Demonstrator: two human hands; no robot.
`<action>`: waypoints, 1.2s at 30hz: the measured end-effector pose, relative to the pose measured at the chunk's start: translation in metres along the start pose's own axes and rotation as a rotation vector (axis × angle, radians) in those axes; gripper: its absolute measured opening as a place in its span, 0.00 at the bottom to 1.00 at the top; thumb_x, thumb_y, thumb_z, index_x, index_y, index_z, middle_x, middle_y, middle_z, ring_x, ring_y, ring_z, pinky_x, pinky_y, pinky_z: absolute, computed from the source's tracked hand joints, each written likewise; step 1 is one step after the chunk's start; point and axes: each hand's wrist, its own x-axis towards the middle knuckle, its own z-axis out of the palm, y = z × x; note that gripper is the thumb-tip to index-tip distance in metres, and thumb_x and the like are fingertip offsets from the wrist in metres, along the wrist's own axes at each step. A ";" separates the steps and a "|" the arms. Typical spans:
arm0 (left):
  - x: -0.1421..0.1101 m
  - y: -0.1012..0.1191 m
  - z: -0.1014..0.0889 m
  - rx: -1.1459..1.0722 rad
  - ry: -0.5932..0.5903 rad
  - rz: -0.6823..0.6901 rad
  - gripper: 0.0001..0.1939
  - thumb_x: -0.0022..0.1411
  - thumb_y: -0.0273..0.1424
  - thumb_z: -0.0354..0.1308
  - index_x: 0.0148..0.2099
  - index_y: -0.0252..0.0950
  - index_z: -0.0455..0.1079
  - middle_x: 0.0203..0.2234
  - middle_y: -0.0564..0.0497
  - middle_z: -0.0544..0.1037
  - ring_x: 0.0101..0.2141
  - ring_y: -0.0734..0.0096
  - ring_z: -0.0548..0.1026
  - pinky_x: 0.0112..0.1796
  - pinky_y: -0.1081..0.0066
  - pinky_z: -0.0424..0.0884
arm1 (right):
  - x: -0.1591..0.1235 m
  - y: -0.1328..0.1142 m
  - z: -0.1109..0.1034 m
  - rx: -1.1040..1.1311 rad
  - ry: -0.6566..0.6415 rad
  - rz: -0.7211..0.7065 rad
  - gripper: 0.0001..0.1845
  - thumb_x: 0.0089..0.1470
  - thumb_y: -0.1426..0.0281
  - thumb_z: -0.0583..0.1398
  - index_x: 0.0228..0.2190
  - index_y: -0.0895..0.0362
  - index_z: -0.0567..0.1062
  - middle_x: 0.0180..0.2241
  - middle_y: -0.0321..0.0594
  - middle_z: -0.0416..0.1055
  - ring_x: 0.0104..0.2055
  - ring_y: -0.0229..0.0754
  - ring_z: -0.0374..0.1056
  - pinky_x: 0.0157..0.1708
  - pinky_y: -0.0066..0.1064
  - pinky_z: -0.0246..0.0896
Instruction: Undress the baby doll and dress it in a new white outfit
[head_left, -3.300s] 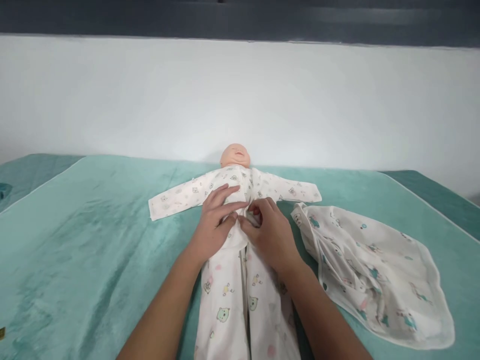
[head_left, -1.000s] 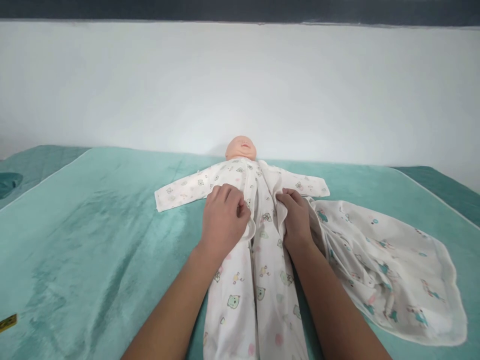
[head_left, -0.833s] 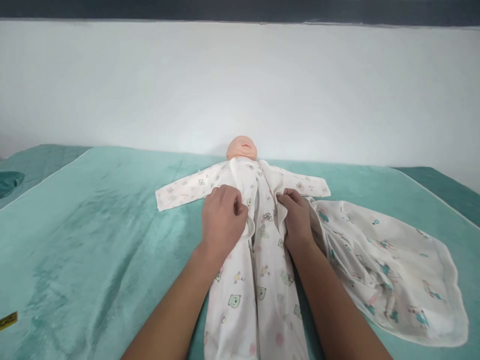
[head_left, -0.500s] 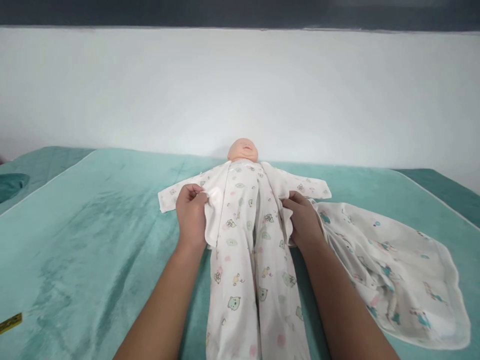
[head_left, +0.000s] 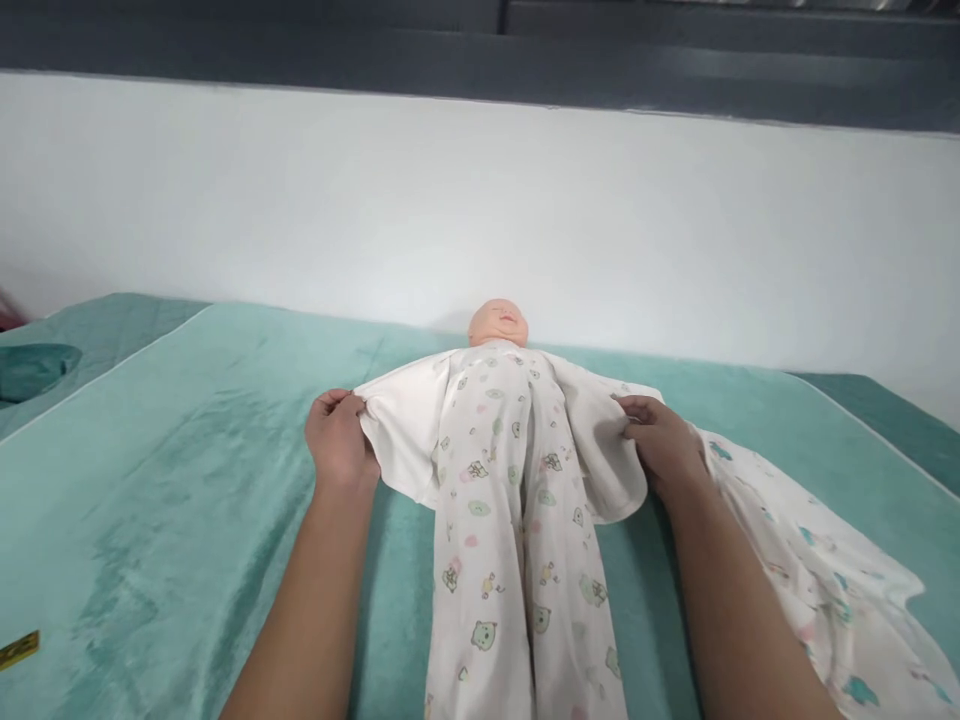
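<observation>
White cotton-looking cloth was what you noticed first: the white top on the baby doll was wide open at the front, its two flaps pulled out sideways like little wings with the plain side showing. Between them sat the long printed outfit, covered in green bear faces and small pink and yellow bits, with two long legs running down out of view. The doll lay face up on the teal cover, head near the white wall.

Both hands were closed in a pinch. The left hand had the outer edge of one flap, and the right hand had the edge of the other, thumb and fingers together on the fabric.

As for stuff around it, a crumpled printed cloth lay over on the right, partly hidden by the right forearm. The flaps covered most of the sleeves, so I couldn't tell how those lay. Some yellow tag sat way off at the left edge, well apart from the doll.
</observation>
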 end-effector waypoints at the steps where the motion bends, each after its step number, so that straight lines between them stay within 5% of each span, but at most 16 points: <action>1: 0.003 -0.001 -0.001 -0.001 0.014 0.000 0.13 0.36 0.22 0.54 0.30 0.36 0.62 0.21 0.59 0.63 0.22 0.78 0.62 0.24 0.74 0.59 | 0.003 0.001 -0.003 -0.023 0.034 -0.002 0.20 0.26 0.74 0.55 0.29 0.57 0.73 0.33 0.38 0.75 0.33 0.41 0.69 0.29 0.29 0.59; 9: 0.020 0.002 -0.017 0.267 0.082 0.150 0.16 0.37 0.19 0.50 0.32 0.36 0.66 0.24 0.56 0.68 0.23 0.76 0.65 0.26 0.74 0.59 | 0.012 0.004 -0.027 -0.445 0.336 -0.093 0.20 0.31 0.77 0.53 0.31 0.57 0.75 0.29 0.42 0.74 0.24 0.40 0.64 0.24 0.31 0.56; 12: 0.018 0.005 -0.020 0.437 0.072 0.252 0.19 0.37 0.18 0.47 0.34 0.37 0.68 0.25 0.55 0.69 0.27 0.71 0.68 0.28 0.72 0.62 | 0.008 0.002 -0.026 -0.569 0.365 -0.175 0.19 0.34 0.77 0.53 0.31 0.57 0.75 0.30 0.46 0.74 0.30 0.46 0.69 0.31 0.36 0.62; 15: 0.010 0.005 -0.018 0.615 0.069 0.546 0.20 0.39 0.16 0.46 0.34 0.37 0.70 0.34 0.50 0.72 0.40 0.65 0.71 0.37 0.68 0.68 | -0.003 -0.003 -0.011 -0.648 0.438 -0.447 0.15 0.40 0.76 0.53 0.32 0.57 0.74 0.38 0.49 0.74 0.42 0.52 0.70 0.43 0.44 0.64; 20: -0.008 -0.007 0.000 0.739 -0.217 0.859 0.19 0.51 0.17 0.47 0.39 0.39 0.73 0.41 0.49 0.75 0.47 0.63 0.70 0.50 0.62 0.67 | -0.031 -0.012 0.037 -0.698 0.198 -0.846 0.15 0.54 0.73 0.52 0.42 0.55 0.73 0.48 0.47 0.72 0.53 0.51 0.66 0.54 0.46 0.61; 23: -0.011 -0.022 0.017 0.858 -0.436 0.935 0.17 0.58 0.21 0.48 0.45 0.37 0.73 0.46 0.47 0.75 0.51 0.61 0.69 0.54 0.60 0.66 | -0.033 -0.010 0.055 -0.710 -0.033 -0.903 0.21 0.59 0.72 0.49 0.52 0.54 0.68 0.56 0.46 0.67 0.61 0.47 0.60 0.59 0.45 0.58; 26: -0.005 -0.035 0.033 1.007 -0.591 0.979 0.17 0.62 0.25 0.49 0.52 0.36 0.71 0.51 0.45 0.74 0.53 0.60 0.68 0.55 0.59 0.64 | -0.024 -0.004 0.055 -0.794 -0.120 -0.874 0.26 0.61 0.70 0.47 0.60 0.53 0.61 0.62 0.46 0.60 0.66 0.48 0.52 0.63 0.49 0.51; 30: 0.000 -0.040 0.049 1.205 -0.626 0.972 0.21 0.64 0.24 0.47 0.56 0.41 0.69 0.54 0.48 0.74 0.54 0.61 0.68 0.55 0.60 0.61 | -0.015 0.004 0.049 -0.986 -0.182 -0.792 0.30 0.61 0.70 0.47 0.64 0.50 0.54 0.67 0.43 0.50 0.69 0.50 0.43 0.64 0.54 0.44; 36: 0.008 -0.033 0.061 1.429 -0.565 0.873 0.22 0.67 0.27 0.43 0.58 0.44 0.68 0.49 0.46 0.76 0.49 0.59 0.71 0.49 0.61 0.63 | -0.014 0.008 0.048 -1.051 -0.148 -0.727 0.34 0.60 0.69 0.48 0.67 0.48 0.47 0.68 0.37 0.47 0.70 0.49 0.40 0.65 0.53 0.42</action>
